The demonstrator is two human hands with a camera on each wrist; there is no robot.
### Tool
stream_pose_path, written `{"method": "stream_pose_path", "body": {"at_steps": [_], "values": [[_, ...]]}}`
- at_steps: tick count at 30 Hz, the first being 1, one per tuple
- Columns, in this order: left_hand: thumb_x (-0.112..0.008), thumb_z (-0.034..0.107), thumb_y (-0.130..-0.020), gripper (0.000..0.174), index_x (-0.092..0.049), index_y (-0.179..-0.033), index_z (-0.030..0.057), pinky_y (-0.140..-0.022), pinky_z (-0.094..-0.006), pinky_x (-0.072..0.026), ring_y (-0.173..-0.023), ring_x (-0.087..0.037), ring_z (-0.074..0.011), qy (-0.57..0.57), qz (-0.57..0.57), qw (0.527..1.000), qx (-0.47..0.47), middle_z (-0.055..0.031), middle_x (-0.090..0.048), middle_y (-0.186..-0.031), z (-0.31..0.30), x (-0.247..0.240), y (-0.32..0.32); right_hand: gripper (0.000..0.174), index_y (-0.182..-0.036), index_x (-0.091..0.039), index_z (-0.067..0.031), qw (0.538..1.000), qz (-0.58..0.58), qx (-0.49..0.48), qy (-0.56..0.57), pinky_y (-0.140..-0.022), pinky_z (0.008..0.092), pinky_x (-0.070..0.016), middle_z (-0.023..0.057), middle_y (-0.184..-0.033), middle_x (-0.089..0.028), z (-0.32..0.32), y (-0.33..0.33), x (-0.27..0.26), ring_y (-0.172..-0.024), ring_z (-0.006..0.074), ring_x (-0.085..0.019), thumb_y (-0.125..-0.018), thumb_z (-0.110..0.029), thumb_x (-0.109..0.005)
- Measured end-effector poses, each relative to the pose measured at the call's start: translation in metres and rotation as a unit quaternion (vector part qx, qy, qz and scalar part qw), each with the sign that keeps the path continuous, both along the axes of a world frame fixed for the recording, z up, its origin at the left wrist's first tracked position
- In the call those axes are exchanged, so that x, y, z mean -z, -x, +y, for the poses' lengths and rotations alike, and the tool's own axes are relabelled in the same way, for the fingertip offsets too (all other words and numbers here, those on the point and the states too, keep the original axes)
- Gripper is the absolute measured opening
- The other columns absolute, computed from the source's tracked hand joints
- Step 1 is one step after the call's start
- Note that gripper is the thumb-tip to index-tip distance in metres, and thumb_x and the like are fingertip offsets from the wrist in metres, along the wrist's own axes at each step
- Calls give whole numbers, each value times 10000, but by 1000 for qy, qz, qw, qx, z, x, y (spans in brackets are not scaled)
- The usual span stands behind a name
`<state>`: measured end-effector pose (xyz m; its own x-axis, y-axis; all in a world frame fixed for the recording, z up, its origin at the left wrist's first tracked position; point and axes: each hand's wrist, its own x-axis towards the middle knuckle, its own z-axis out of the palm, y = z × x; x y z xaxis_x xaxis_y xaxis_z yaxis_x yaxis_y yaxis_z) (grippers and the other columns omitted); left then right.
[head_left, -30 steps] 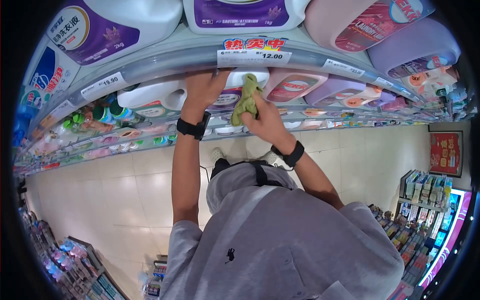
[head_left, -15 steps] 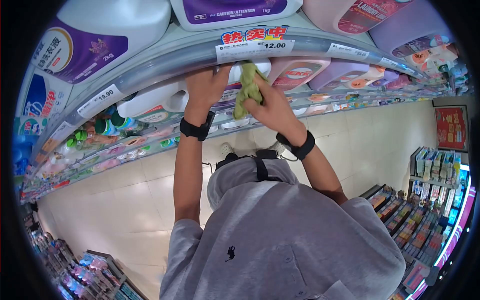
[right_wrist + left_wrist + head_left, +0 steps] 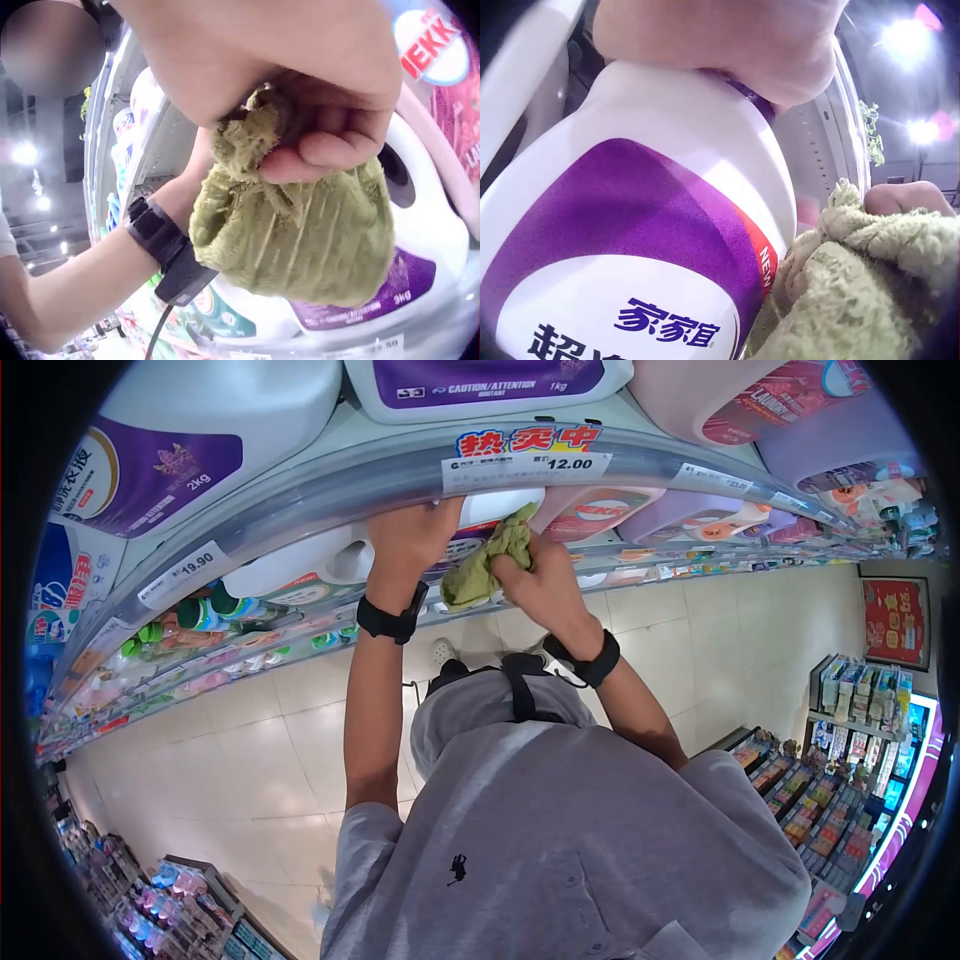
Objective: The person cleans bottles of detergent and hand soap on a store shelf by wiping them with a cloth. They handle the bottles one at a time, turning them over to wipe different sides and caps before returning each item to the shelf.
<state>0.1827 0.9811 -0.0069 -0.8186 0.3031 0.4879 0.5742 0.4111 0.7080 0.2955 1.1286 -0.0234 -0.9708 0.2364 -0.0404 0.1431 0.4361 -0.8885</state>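
A white bottle with a purple label stands on the shelf below the top one. My left hand reaches under the upper shelf's edge; in the left wrist view the hand covers the bottle's purple cap, its fingertips hidden. Right of it, my right hand pinches a crumpled green cloth in front of the bottle. In the right wrist view, curled fingers hold the bunched cloth, which hangs against the bottle's front.
The upper shelf's rail with price tags curves just above both hands. Pink bottles and purple ones stand to the right, a white jug to the left. Lower shelves hold more goods, and tiled floor lies behind.
The cloth has shifted from nearly upright to slanting, with its lower part spread further left. My right hand has dropped slightly. The left hand stays at the bottle's top.
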Motion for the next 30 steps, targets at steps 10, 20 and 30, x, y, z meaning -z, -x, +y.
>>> {"method": "stream_pose_path", "body": {"at_steps": [10, 20, 30], "values": [[-687, 155, -840, 247, -683, -1052, 28, -787, -416, -498, -925, -648, -342, -28, 43, 999, -14, -158, -689, -1036, 3, 17, 6, 400, -1169, -557, 16, 994, -13, -81, 67, -784, 381, -501, 220, -997, -671, 38, 3, 93, -893, 317, -669, -829, -190, -602], [-702, 166, -832, 265, -682, -1060, 32, -840, -424, -479, -956, -645, -340, -51, 51, 997, -9, -141, -696, -1039, 1, 9, 0, 438, -1145, -543, 10, 994, 10, -75, -78, -713, 472, -512, 234, -851, -664, 43, 9, 74, -796, 435, -645, -827, -278, -630], [-730, 370, -802, 345, -728, -1012, 96, -719, -410, -501, -786, -649, -333, -51, 68, 996, -31, -106, -712, -888, 4, 8, 6, 432, -1170, -554, -35, 962, 80, -17, -259, -636, 507, -506, 250, -804, -653, 29, 20, 40, -742, 463, -631, -814, -272, -613]]}}
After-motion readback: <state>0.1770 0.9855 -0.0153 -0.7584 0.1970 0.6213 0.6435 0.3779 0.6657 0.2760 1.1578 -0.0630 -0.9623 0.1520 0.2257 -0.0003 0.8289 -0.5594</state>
